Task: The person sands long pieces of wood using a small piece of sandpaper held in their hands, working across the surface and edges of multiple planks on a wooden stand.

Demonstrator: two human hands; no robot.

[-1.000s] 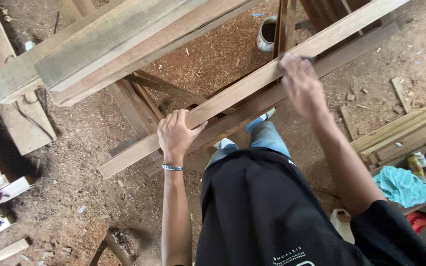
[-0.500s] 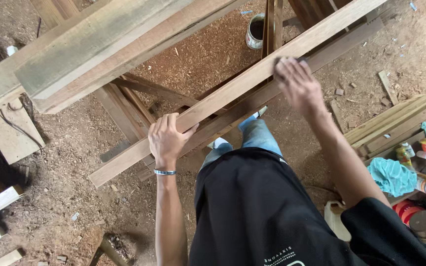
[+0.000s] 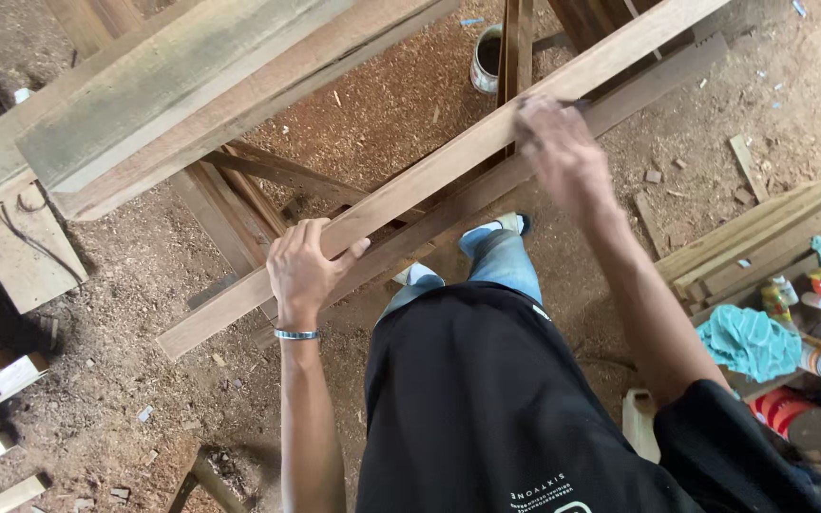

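Left hand [image 3: 304,271] wraps its fingers over the long wooden plank [image 3: 448,166], which slants across the sawhorse frame [image 3: 239,190] above the sawdust floor. Right hand [image 3: 563,152] presses farther up the plank, blurred; its grip is unclear, something dark at the fingertips. Beyond, a tin can [image 3: 486,59] stands with dark, unreadable contents. Since a second ago, the right hand has slid along the plank.

The right hand [image 3: 563,152] is motion-blurred, so what its fingers pinch cannot be told. The long pale wooden plank [image 3: 429,180] runs out past the top edge. The left hand [image 3: 306,271] hides part of it.
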